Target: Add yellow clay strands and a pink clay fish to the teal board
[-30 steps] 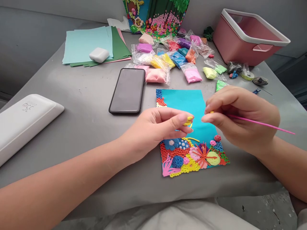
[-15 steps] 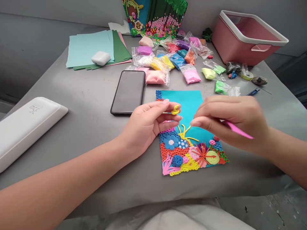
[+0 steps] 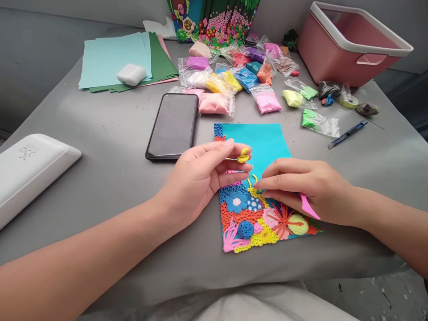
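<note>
My left hand [image 3: 200, 178] is closed on a small curled piece of yellow clay [image 3: 244, 155], which rests by the fingertips above the picture's left part. My right hand [image 3: 304, 187] has a pink pointed tool [image 3: 309, 207] tucked in its palm, its far part hidden by the fingers. The right fingertips touch the yellow clay strands on the clay picture [image 3: 267, 138], a turquoise sheet. Clay flowers, rings and coral-like shapes cover its lower part, among them a blue flower [image 3: 236, 202] and an orange spray [image 3: 284, 218].
A phone [image 3: 174, 127] lies left of the picture, a white power bank [image 3: 33, 169] farther left. Bagged clay [image 3: 214, 103] spreads behind. A blue cutter [image 3: 347, 134] and a pink basket [image 3: 334, 58] are on the right. Paper sheets [image 3: 100, 62] bear a white earbud case [image 3: 131, 74].
My right hand has come down and left onto the yellow strands, uncovering the cutter. My left hand keeps the yellow clay in nearly the same place. The view has shifted slightly.
</note>
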Available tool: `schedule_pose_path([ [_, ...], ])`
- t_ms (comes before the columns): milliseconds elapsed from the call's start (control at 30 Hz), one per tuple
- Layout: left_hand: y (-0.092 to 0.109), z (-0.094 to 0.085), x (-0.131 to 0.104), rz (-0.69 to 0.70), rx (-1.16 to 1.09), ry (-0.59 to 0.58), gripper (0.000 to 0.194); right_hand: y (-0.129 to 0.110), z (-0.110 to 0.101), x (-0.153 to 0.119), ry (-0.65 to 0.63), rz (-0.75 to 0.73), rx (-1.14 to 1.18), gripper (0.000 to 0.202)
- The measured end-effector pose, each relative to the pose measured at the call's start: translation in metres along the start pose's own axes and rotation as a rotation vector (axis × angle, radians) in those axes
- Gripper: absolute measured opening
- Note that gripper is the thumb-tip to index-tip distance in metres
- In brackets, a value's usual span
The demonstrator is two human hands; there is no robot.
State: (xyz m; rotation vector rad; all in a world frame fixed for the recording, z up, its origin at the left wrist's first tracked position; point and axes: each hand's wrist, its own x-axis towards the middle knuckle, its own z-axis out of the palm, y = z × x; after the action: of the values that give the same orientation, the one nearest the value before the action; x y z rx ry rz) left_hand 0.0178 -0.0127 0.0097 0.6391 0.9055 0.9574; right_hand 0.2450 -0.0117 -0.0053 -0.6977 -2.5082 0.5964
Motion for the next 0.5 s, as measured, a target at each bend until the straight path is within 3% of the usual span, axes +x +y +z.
schedule_pose_path([
  [267, -0.0001, -0.0014, 0.0005, 0.006, -0.007, -0.001, 0.018, -0.0006, -0.0075, 0.0008, 0.028, 0.008, -0.067, 0.014],
  [500, -0.0003, -0.0009, -0.0007, 0.0, 0.018, -0.001, 0.022, 0.0003, -0.0077, -0.0034, 0.01, 0.008, -0.09, 0.021],
])
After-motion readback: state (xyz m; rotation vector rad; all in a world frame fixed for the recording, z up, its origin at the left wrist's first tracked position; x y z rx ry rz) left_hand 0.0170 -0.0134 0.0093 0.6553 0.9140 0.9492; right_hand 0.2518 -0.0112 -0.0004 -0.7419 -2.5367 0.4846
